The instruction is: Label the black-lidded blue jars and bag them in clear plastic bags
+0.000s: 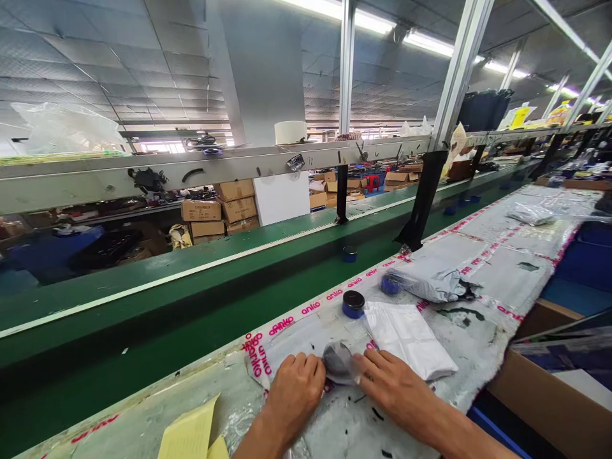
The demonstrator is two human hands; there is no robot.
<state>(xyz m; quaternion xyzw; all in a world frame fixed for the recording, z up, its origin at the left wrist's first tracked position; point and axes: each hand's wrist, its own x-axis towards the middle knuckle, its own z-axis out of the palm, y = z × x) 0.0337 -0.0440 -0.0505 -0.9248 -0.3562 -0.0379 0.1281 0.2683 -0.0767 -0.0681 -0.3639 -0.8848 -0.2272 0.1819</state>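
Observation:
A round dark item under cloudy clear plastic film (338,362) lies on the bench between my hands. My left hand (297,392) has its fingers curled and closed against the item's left side. At the right side, my right hand (394,389) closes its fingertips on the film's edge, slightly blurred by motion. Just behind stands a small round tub (354,304), blue below with a black top. To the right lies a flat white plastic bag (411,338), near the right hand. The underside of the wrapped item is hidden.
A green conveyor belt (191,331) runs beyond the bench and carries another blue tub (349,254). Farther along the bench lie a blue tub (389,284) and a filled plastic bag (435,280). Yellow paper (189,430) lies front left; an open cardboard box (549,401) stands right.

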